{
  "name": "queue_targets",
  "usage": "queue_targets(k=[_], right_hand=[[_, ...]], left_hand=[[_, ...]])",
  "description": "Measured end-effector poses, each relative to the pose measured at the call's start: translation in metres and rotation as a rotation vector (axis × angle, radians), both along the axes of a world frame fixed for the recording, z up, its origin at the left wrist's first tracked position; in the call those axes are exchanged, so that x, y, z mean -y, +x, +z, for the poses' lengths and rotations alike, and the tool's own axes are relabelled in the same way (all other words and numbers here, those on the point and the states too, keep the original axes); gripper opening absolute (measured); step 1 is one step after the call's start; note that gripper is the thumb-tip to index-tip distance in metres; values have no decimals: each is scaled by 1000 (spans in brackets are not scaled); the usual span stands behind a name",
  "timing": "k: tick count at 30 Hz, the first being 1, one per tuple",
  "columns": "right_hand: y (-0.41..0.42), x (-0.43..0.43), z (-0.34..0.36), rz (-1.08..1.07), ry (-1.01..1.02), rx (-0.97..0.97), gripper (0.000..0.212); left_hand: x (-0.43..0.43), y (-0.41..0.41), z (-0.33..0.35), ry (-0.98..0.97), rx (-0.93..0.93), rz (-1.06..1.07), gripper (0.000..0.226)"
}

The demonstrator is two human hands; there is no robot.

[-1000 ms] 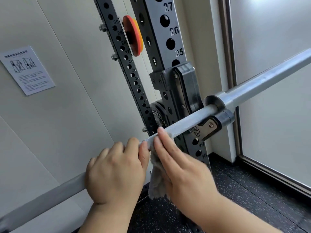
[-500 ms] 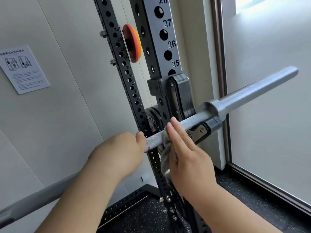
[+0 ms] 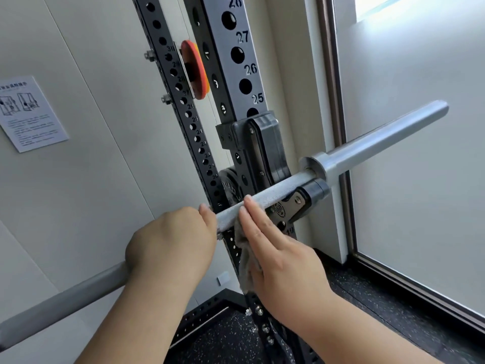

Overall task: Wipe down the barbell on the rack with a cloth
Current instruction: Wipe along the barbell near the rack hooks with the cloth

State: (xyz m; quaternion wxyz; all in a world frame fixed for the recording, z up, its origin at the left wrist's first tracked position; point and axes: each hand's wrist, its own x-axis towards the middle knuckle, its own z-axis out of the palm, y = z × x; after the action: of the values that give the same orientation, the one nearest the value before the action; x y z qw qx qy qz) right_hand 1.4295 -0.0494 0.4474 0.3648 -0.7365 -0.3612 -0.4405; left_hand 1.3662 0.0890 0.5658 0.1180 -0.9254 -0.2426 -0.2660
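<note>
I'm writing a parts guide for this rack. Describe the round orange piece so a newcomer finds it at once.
Find the wide grey numbered upright whose hook carries the barbell. Look up to its holes marked 27 and 26; just left, between it and the thinner black perforated upright, sits the orange disc. It is the only round, brightly coloured part among grey and black metal.

Likely gym: numbered rack [image 3: 236,101], barbell [image 3: 380,139]
</note>
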Motion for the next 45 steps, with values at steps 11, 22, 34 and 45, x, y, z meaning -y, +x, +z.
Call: queue_targets(k=[11,22,34,45], right_hand=[[26,86,35,94,195,0,48],[52,115,18,28,237,-99,45],[87,134,10,-28,227,-220,50],[143,121,5,85,246,-92,42]], left_hand=[[0,1,-6,11,41,-16,59],[12,17,-7,26,45,0,60],[59,67,-11,118,43,-25,59],[81,84,-11,143,91,-72,54]])
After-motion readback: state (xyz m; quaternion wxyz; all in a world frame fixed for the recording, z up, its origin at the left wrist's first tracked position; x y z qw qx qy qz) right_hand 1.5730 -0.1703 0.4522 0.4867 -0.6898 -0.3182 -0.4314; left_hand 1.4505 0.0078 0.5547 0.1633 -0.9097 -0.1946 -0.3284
